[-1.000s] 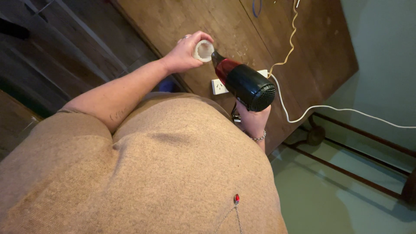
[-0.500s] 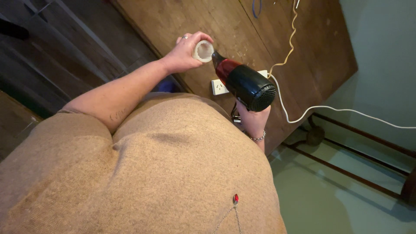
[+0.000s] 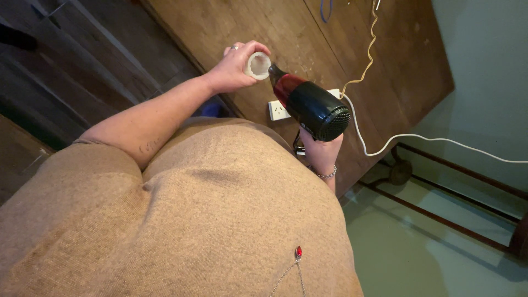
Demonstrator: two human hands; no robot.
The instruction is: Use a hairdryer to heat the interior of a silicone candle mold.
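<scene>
My left hand [image 3: 232, 70] is raised in front of me and grips a small white round container [image 3: 257, 65], its open mouth turned toward the dryer. My right hand [image 3: 322, 150], with a bead bracelet at the wrist, holds the handle of a black and dark red hair dryer [image 3: 312, 106]. The dryer's narrow nozzle points at the container and almost touches it. Both are held over the edge of a brown wooden tabletop [image 3: 214, 27]. My beige knitted top fills the lower left of the view.
A white socket block [image 3: 277, 110] sits on the wood behind the dryer, and a white cable [image 3: 429, 138] runs from it to the right. A yellowish cord [image 3: 367, 52] trails over the tabletop. A dark metal frame [image 3: 440, 215] lies on the pale green floor.
</scene>
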